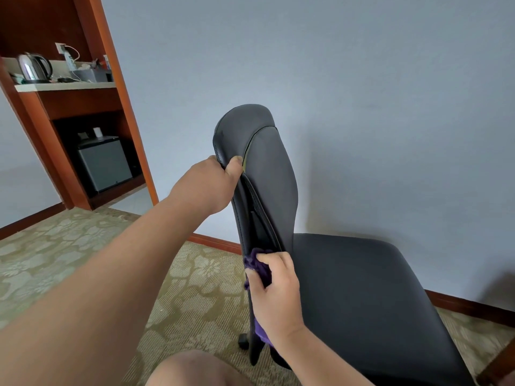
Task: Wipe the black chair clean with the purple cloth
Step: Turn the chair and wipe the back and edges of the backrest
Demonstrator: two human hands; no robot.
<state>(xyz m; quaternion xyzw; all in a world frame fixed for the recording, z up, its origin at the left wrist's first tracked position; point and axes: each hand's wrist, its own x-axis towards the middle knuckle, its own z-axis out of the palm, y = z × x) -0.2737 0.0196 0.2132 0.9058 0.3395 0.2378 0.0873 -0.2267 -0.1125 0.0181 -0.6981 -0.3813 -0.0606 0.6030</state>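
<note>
The black chair (359, 296) stands in the middle of the view, seen from its side, its backrest rising at the centre and its seat stretching right. My left hand (214, 185) grips the upper edge of the backrest, thumb on the front face. My right hand (274, 291) holds the bunched purple cloth (257, 270) against the lower rear edge of the backrest, near where it meets the seat. More of the cloth hangs below my wrist.
A wooden cabinet (83, 101) at the left holds a kettle (34, 68) on its shelf and a small grey fridge (104, 162) below. The floor is patterned carpet (83, 246). A pale blue wall stands close behind the chair. My knee shows at the bottom edge.
</note>
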